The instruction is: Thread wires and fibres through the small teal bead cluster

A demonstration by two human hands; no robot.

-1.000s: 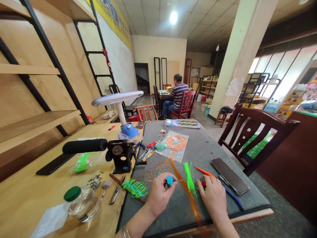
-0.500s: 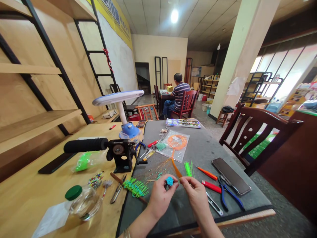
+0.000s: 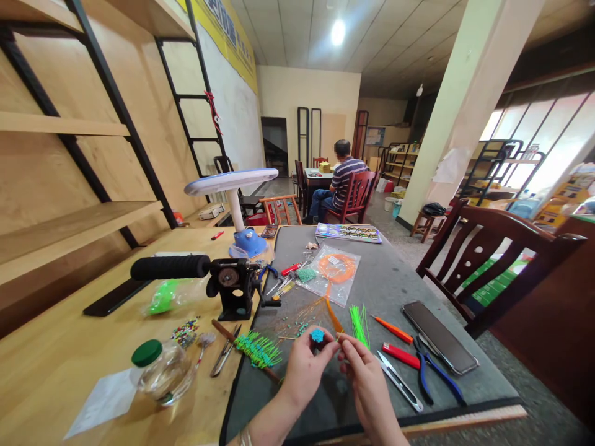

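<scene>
My left hand (image 3: 303,367) is closed around a bundle of small bright-blue pieces (image 3: 317,336), whose round end shows above the curled fingers. Thumb and fingertips of my right hand (image 3: 363,369) are pinched together beside the left fingertips; what they grip is too small to make out. Just beyond the hands lies a tapering bunch of orange strands (image 3: 333,316). Bright green strands (image 3: 359,325) lie past my right hand. Left of my left hand, a brown stick (image 3: 224,331) carries many green strands with blue-green pieces (image 3: 258,350). Thread snips (image 3: 400,381) rest right of my right hand.
Blue-handled pliers (image 3: 432,378), a red lighter (image 3: 400,355), an orange pen-like tool (image 3: 393,329) and a phone (image 3: 439,337) lie rightward. A black hand-cranked device (image 3: 232,288), a green-lidded jar (image 3: 165,375) and a lamp (image 3: 248,243) stand leftward. A person (image 3: 346,176) sits farther back.
The view has shifted slightly, so the surroundings sit a little farther right. My right hand has turned a little and its fingers have come closer to my left fingertips. My left hand still grips the blue bundle.
</scene>
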